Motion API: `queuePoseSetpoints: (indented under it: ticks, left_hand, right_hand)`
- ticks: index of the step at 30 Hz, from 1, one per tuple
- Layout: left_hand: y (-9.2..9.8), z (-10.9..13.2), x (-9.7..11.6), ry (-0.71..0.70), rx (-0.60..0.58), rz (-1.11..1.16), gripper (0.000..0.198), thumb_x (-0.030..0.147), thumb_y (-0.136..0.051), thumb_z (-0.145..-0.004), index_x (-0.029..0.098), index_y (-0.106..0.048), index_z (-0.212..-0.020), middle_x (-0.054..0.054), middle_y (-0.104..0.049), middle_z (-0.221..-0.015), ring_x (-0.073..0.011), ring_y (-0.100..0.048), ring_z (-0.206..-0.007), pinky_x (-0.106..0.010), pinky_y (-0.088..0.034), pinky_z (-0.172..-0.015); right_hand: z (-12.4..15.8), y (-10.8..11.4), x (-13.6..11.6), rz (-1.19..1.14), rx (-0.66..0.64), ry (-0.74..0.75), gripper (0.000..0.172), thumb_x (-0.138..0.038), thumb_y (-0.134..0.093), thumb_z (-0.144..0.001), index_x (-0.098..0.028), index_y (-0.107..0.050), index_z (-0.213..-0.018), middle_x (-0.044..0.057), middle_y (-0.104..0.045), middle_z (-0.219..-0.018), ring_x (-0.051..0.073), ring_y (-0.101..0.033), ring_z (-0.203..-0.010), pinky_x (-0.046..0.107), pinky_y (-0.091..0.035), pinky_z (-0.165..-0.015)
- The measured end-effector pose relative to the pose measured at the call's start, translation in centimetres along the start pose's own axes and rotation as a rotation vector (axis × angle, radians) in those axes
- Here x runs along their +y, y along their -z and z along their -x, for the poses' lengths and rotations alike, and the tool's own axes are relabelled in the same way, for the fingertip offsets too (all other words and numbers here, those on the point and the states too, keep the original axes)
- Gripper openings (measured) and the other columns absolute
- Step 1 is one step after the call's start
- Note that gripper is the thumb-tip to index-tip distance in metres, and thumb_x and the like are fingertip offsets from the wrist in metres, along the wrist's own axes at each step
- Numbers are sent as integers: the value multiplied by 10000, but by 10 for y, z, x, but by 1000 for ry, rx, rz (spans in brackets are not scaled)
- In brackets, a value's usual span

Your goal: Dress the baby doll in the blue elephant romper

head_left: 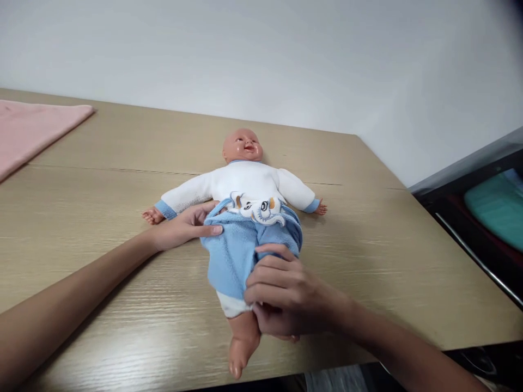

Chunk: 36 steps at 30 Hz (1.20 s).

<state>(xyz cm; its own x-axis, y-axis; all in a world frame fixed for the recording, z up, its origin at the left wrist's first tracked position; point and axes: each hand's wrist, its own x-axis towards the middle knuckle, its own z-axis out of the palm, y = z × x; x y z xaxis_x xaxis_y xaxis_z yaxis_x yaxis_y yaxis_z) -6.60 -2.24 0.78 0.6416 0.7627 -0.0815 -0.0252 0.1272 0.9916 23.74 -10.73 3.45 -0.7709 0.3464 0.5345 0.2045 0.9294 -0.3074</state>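
A baby doll [243,146] lies on its back on the table, head away from me and feet at the near edge. It wears a white top [250,178] with blue cuffs and blue overalls [232,253], whose front carries a white animal face [263,209]. My left hand [188,224] grips the side of the overalls at the waist, thumb on top and the other fingers partly hidden. Lower down, my right hand [288,288] is closed on the leg cloth of the overalls, beside a white hem [233,304]. One bare doll foot [241,345] shows; the other is mostly hidden behind my right hand.
The doll lies on a light wooden table [102,207] against a white wall [229,60]. A pink cloth [36,128] lies at the far left. Beyond the table's right edge is a dark object with a teal surface [496,209].
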Motion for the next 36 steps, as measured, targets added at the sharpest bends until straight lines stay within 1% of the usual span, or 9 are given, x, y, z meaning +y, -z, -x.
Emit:
queuePoseSetpoints:
  ticks: [5, 11, 14, 19, 24, 29, 31, 33, 36]
  left_hand:
    - [-5, -5, 0, -123, 227, -67, 398, 515, -910, -925, 202, -667, -952, 46, -512, -829, -120, -447, -702, -219, -368, -606]
    - [-11, -7, 4, -169, 374, -274, 420, 552, -879, -911, 203, -647, -898, 23, -520, -869, -155, -459, -765, -261, -365, -651]
    - [-13, -6, 6, -150, 355, -279, 422, 560, -863, -919, 210, -627, -923, 23, -512, -896, -161, -467, -783, -270, -380, -666]
    - [-15, -6, 8, -144, 306, -265, 384, 499, -838, -949, 213, -583, -930, 41, -457, -872, -152, -429, -770, -277, -365, -673]
    - [-16, -6, 9, -161, 298, -259, 374, 479, -824, -947, 220, -557, -912, 51, -424, -839, -152, -398, -749, -286, -340, -664]
    - [-16, -5, 8, -160, 300, -308, 363, 478, -816, -948, 222, -561, -908, 44, -434, -859, -169, -416, -785, -307, -358, -714]
    - [-15, -4, 8, -153, 297, -330, 362, 492, -816, -956, 221, -576, -935, 39, -445, -877, -179, -429, -810, -315, -363, -739]
    - [-13, -3, 7, -145, 291, -338, 364, 515, -807, -972, 220, -594, -971, 32, -475, -905, -187, -448, -838, -321, -365, -757]
    - [-12, -1, 6, -145, 274, -325, 384, 554, -801, -990, 217, -619, -1016, 24, -509, -944, -193, -476, -877, -323, -375, -790]
  right_hand:
    - [5, 1, 14, -182, -32, 101, 194, -119, -598, -900, -284, -622, -999, -84, -795, -881, 93, -737, -792, 313, -520, -1199]
    - [8, 12, 20, -216, -123, 106, 217, -136, -588, -822, -291, -574, -972, -66, -747, -858, 116, -688, -742, 331, -534, -1189]
    - [5, 14, 14, -149, -174, 67, 209, -159, -632, -827, -272, -573, -993, -40, -729, -892, 152, -667, -801, 371, -534, -1157]
    - [-12, 5, -12, 140, -50, -17, 200, -331, -737, -1003, -231, -671, -1163, 35, -744, -1055, 234, -665, -1015, 413, -499, -1114]
    - [-38, 7, -37, 349, -281, -45, 125, -347, -703, -1073, -224, -703, -1052, 49, -732, -1052, 256, -634, -1002, 438, -488, -1045]
    - [-53, 2, -43, 415, -447, 73, 392, -563, -796, -998, -180, -724, -959, 78, -701, -943, 275, -603, -913, 456, -531, -938]
    - [-54, -4, -44, 386, -505, 126, 369, -518, -856, -944, -171, -732, -914, 73, -687, -910, 267, -587, -875, 455, -533, -891]
    - [-53, -7, -45, 334, -541, 167, 217, -328, -861, -934, -178, -721, -864, 51, -671, -877, 255, -579, -865, 439, -516, -833]
    - [-53, -3, -46, 203, -522, 198, 150, -233, -756, -1034, -188, -694, -905, 21, -691, -925, 217, -588, -863, 412, -511, -848]
